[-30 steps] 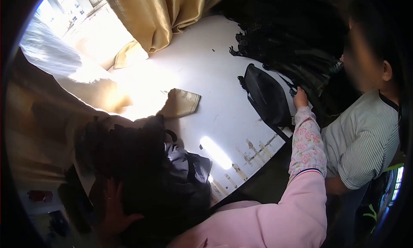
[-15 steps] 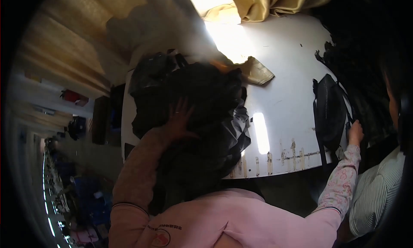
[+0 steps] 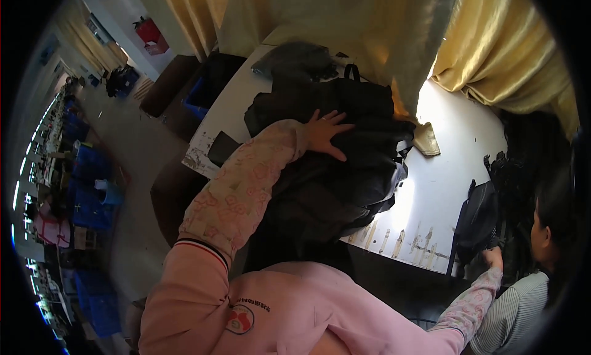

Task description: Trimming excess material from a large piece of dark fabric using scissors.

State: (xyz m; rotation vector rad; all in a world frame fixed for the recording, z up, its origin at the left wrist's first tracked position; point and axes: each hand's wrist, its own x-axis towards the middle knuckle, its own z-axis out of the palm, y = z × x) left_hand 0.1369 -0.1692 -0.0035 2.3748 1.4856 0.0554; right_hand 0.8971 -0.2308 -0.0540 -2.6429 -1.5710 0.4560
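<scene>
A heap of black fabric pieces [image 3: 345, 108] lies on the white table, with loops and folded edges sticking out of it. My left hand [image 3: 326, 135] rests on top of the heap with its fingers spread, holding nothing. Over at the table's right edge, my right hand [image 3: 492, 256] is closed on the near edge of a black bag [image 3: 477, 216], flat and with strap-like strips. The fingertips on that side are partly hidden by the dark cloth.
A person in a striped shirt [image 3: 514, 312] is close by on the right, beside more dark material [image 3: 523, 152]. Gold curtains [image 3: 505, 53] hang over the far edge of the white table [image 3: 455, 130]. Blue crates [image 3: 92, 189] line the left aisle, and a red box [image 3: 148, 32] is on the wall.
The view has swung left, showing more of the aisle and curtains. My left hand still lies spread on the heap; my right hand still grips the bag at the table edge.
</scene>
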